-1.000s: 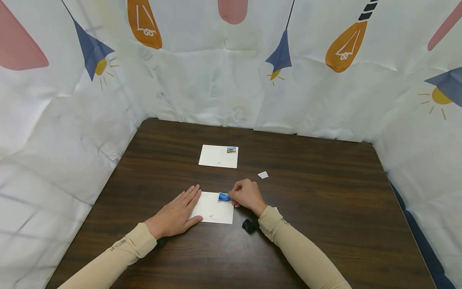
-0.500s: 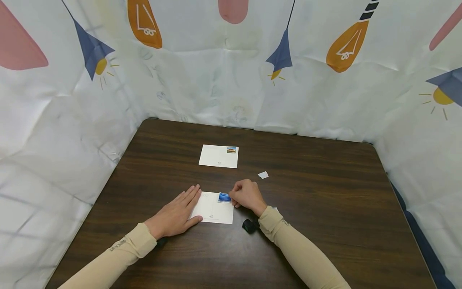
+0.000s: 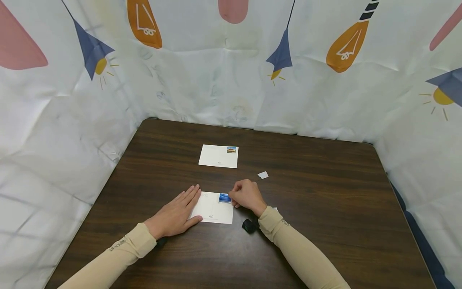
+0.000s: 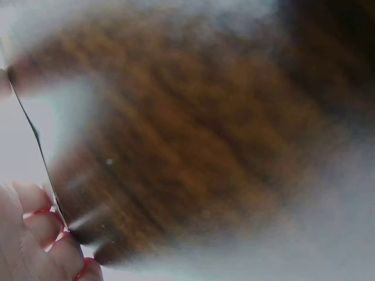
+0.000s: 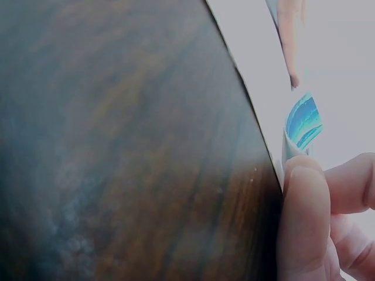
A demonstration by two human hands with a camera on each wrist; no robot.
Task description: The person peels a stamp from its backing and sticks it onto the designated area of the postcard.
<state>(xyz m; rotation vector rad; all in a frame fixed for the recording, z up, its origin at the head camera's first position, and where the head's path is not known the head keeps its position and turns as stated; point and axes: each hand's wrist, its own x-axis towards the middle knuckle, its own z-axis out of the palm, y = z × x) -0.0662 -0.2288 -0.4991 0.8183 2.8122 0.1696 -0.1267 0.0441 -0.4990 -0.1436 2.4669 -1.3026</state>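
Note:
In the head view, a white postcard [image 3: 216, 212] lies on the brown table before me. My left hand [image 3: 175, 216] rests on its left end, fingers straight and pressed down; the left wrist view catches several fingertips of that hand [image 4: 50, 237] at its lower left. At the card's upper right corner is a blue stamp [image 3: 224, 198], whose right edge my right hand [image 3: 248, 196] pinches between thumb and forefinger. The right wrist view has the stamp [image 5: 304, 121] bent upward from the pinch; whether its underside touches the card is unclear.
Farther back lies another white postcard [image 3: 216, 157] bearing a colourful stamp [image 3: 231, 150]. A small white paper piece [image 3: 263, 175] lies beyond my right hand. A black object [image 3: 249, 226], perhaps part of the wrist camera, shows beside the right cuff. Patterned white sheets [image 3: 231, 88] surround the table.
The stamp's left edge has shifted very slightly to the right. Both hands and the postcards stay where they were.

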